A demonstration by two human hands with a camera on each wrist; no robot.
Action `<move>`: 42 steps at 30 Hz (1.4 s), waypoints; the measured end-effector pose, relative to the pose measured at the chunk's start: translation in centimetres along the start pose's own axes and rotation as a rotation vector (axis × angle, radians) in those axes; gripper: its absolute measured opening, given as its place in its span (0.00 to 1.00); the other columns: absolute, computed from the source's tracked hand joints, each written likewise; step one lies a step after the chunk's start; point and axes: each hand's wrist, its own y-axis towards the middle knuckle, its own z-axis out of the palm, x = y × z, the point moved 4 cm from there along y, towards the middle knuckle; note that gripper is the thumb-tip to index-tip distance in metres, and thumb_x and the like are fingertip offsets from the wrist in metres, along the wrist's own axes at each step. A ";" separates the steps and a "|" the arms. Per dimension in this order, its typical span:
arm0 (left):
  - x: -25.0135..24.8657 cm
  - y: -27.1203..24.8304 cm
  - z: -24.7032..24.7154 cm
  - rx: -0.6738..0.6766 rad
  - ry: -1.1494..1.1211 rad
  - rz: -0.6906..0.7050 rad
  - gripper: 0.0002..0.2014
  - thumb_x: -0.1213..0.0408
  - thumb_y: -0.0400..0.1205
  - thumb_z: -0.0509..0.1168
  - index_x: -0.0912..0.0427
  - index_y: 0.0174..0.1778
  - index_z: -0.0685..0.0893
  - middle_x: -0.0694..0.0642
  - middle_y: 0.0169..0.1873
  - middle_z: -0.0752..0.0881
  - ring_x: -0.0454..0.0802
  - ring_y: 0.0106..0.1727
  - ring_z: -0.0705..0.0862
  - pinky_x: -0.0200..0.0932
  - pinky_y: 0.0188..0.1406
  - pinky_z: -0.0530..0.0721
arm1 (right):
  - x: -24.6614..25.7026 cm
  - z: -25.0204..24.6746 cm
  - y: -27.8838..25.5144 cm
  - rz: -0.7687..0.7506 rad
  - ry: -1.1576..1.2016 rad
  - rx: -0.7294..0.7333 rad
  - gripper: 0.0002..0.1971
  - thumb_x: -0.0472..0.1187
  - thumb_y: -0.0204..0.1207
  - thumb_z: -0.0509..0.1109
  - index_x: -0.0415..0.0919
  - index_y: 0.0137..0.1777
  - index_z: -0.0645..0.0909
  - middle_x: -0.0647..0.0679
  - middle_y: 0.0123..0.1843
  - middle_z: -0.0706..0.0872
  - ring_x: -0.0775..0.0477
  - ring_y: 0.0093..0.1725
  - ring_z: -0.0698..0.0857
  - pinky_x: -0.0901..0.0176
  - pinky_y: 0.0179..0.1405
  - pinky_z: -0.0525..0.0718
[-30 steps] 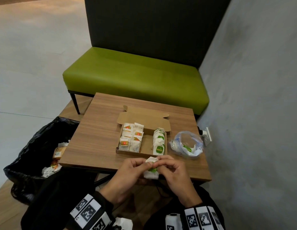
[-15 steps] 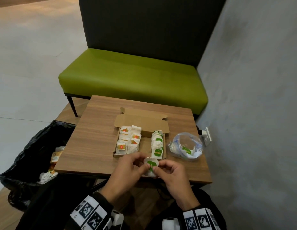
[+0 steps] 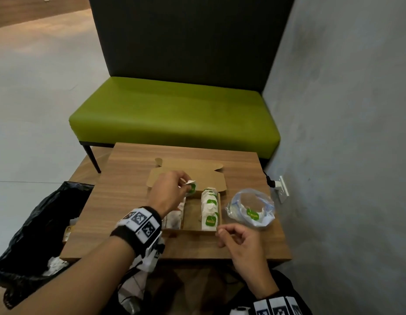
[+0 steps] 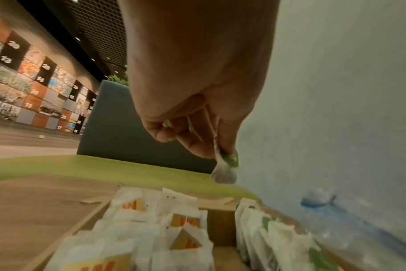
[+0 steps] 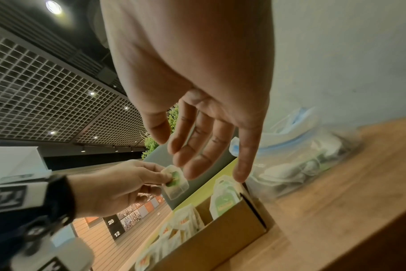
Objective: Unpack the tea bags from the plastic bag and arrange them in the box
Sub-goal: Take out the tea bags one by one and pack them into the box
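Observation:
My left hand [image 3: 174, 189] pinches a green-tagged tea bag [image 3: 191, 188] above the far middle of the open cardboard box [image 3: 190, 230]; the same tea bag [image 4: 224, 171] hangs from its fingertips in the left wrist view. A row of green-tagged tea bags [image 3: 210, 208] stands along the box's right side, orange-tagged ones [image 4: 179, 225] fill the left. My right hand [image 3: 237, 239] hovers with relaxed fingers and holds nothing, by the box's near right corner. The clear plastic bag [image 3: 250, 209] lies right of the box with more tea bags inside.
The small wooden table [image 3: 129, 201] stands against a grey wall [image 3: 345, 155] on the right, with a wall socket [image 3: 282, 189] near it. A green bench [image 3: 174, 114] is behind. A black bin bag [image 3: 31, 235] with wrappers sits left of the table.
Both hands held the tea bag at the table's near edge. Now the left hand alone has carried it forward over the box, and the right hand has let go.

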 end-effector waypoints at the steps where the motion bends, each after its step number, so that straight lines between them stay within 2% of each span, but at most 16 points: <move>1: -0.1 0.6 0.6 0.009 0.039 0.006 0.05 0.61 0.79 0.73 0.50 0.50 0.87 0.48 0.39 0.91 0.45 0.36 0.89 0.51 0.37 0.91 | -0.3 -0.2 -0.1 0.010 0.003 -0.003 0.04 0.35 0.78 0.75 0.44 0.45 0.90 0.46 0.38 0.93 0.53 0.36 0.89 0.62 0.40 0.87; 3: 0.0 1.3 1.8 0.048 0.114 -0.002 0.07 0.60 0.80 0.72 0.49 0.53 0.86 0.49 0.41 0.91 0.47 0.39 0.89 0.52 0.41 0.90 | -0.8 -0.5 -0.1 0.031 0.001 -0.017 0.05 0.35 0.77 0.75 0.45 0.43 0.90 0.46 0.38 0.93 0.52 0.36 0.89 0.59 0.41 0.88; 6: 0.3 1.5 3.4 0.088 0.216 -0.033 0.04 0.57 0.79 0.73 0.49 0.48 0.88 0.50 0.41 0.92 0.50 0.43 0.88 0.52 0.48 0.89 | -1.3 -1.0 0.1 0.032 -0.006 -0.028 0.06 0.35 0.77 0.75 0.46 0.42 0.90 0.46 0.38 0.93 0.51 0.36 0.89 0.56 0.43 0.88; 11: 0.6 1.5 5.1 0.106 0.294 -0.081 0.05 0.53 0.79 0.71 0.48 0.47 0.89 0.46 0.42 0.86 0.50 0.50 0.85 0.58 0.61 0.82 | -1.4 -2.2 0.6 0.014 -0.008 -0.040 0.06 0.34 0.77 0.75 0.46 0.45 0.90 0.49 0.40 0.93 0.52 0.38 0.90 0.60 0.42 0.88; 14: 0.8 1.9 5.5 0.098 0.322 -0.107 0.06 0.54 0.79 0.71 0.48 0.48 0.90 0.49 0.46 0.89 0.51 0.53 0.85 0.59 0.64 0.81 | -1.4 -2.5 0.8 0.011 -0.002 -0.046 0.06 0.34 0.77 0.75 0.46 0.44 0.90 0.48 0.39 0.93 0.52 0.38 0.90 0.61 0.41 0.87; 16: 0.9 2.1 5.6 0.079 0.378 -0.099 0.07 0.54 0.79 0.71 0.48 0.50 0.91 0.49 0.48 0.91 0.51 0.54 0.85 0.56 0.66 0.78 | -1.4 -2.6 0.8 0.012 -0.004 -0.041 0.06 0.34 0.76 0.75 0.46 0.44 0.90 0.49 0.39 0.93 0.52 0.38 0.90 0.61 0.41 0.87; 18: 0.8 2.3 5.6 0.056 0.464 -0.077 0.07 0.56 0.80 0.70 0.48 0.51 0.90 0.49 0.48 0.91 0.52 0.54 0.85 0.51 0.62 0.75 | -1.4 -2.7 0.8 0.020 -0.007 -0.038 0.06 0.34 0.76 0.75 0.47 0.43 0.90 0.49 0.40 0.93 0.52 0.38 0.90 0.61 0.42 0.88; 22: 0.7 2.8 5.6 0.011 0.547 -0.026 0.06 0.59 0.80 0.70 0.49 0.50 0.90 0.52 0.50 0.88 0.54 0.52 0.85 0.52 0.57 0.75 | -1.3 -3.0 0.7 0.012 -0.029 -0.046 0.06 0.34 0.77 0.75 0.46 0.43 0.90 0.50 0.40 0.93 0.51 0.39 0.90 0.60 0.43 0.89; 25: 0.4 3.2 5.7 -0.033 0.563 0.011 0.10 0.61 0.80 0.70 0.49 0.56 0.89 0.52 0.53 0.86 0.55 0.54 0.84 0.52 0.56 0.75 | -1.1 -3.3 0.8 -0.011 -0.040 -0.056 0.06 0.34 0.77 0.75 0.46 0.44 0.90 0.48 0.38 0.93 0.47 0.38 0.90 0.59 0.42 0.89; 28: 0.1 3.4 5.7 -0.036 0.540 0.016 0.14 0.60 0.80 0.70 0.49 0.62 0.86 0.53 0.57 0.85 0.55 0.56 0.84 0.53 0.58 0.75 | -0.7 -3.8 0.9 -0.026 -0.066 -0.063 0.05 0.35 0.77 0.75 0.46 0.45 0.89 0.48 0.39 0.93 0.48 0.38 0.90 0.57 0.41 0.89; 32: -0.5 3.2 5.6 0.004 0.486 -0.006 0.20 0.61 0.79 0.71 0.50 0.68 0.82 0.53 0.60 0.83 0.54 0.59 0.84 0.52 0.61 0.74 | -0.4 -6.0 2.2 -0.031 -0.197 -0.166 0.05 0.39 0.77 0.76 0.52 0.46 0.89 0.50 0.40 0.91 0.51 0.41 0.89 0.57 0.43 0.89; 34: -1.0 2.8 5.3 -0.004 0.467 -0.004 0.22 0.63 0.78 0.71 0.50 0.69 0.81 0.53 0.60 0.83 0.54 0.58 0.84 0.52 0.61 0.75 | -0.2 -7.7 3.3 -0.020 -0.255 -0.246 0.06 0.38 0.77 0.76 0.52 0.46 0.88 0.51 0.41 0.91 0.52 0.39 0.88 0.55 0.41 0.87; 36: -2.2 2.1 5.2 -0.039 0.422 0.045 0.22 0.64 0.78 0.70 0.50 0.70 0.80 0.53 0.61 0.83 0.54 0.58 0.83 0.52 0.60 0.77 | 0.2 -9.3 4.7 -0.034 -0.373 -0.314 0.07 0.36 0.76 0.75 0.51 0.46 0.87 0.51 0.44 0.91 0.56 0.38 0.86 0.60 0.36 0.84; 38: -4.5 1.0 5.7 -0.022 0.299 0.180 0.21 0.64 0.80 0.69 0.51 0.70 0.79 0.51 0.63 0.81 0.50 0.57 0.82 0.46 0.59 0.78 | 0.7 -9.9 6.5 -0.036 -0.561 -0.302 0.07 0.36 0.77 0.75 0.50 0.49 0.87 0.54 0.46 0.89 0.61 0.38 0.84 0.70 0.32 0.77; 40: -7.4 -0.5 6.7 0.106 0.194 0.389 0.20 0.65 0.82 0.67 0.50 0.71 0.78 0.49 0.67 0.78 0.49 0.58 0.82 0.38 0.55 0.80 | 0.6 -9.7 8.5 -0.023 -0.737 -0.217 0.07 0.38 0.79 0.74 0.47 0.54 0.88 0.53 0.49 0.90 0.59 0.43 0.85 0.72 0.36 0.77; 42: -9.6 -1.7 8.3 0.279 0.222 0.573 0.23 0.66 0.82 0.66 0.49 0.74 0.76 0.50 0.72 0.75 0.51 0.62 0.82 0.44 0.60 0.82 | -0.1 -9.0 10.2 -0.011 -0.903 -0.127 0.08 0.42 0.79 0.73 0.49 0.57 0.88 0.54 0.53 0.91 0.55 0.49 0.87 0.64 0.46 0.85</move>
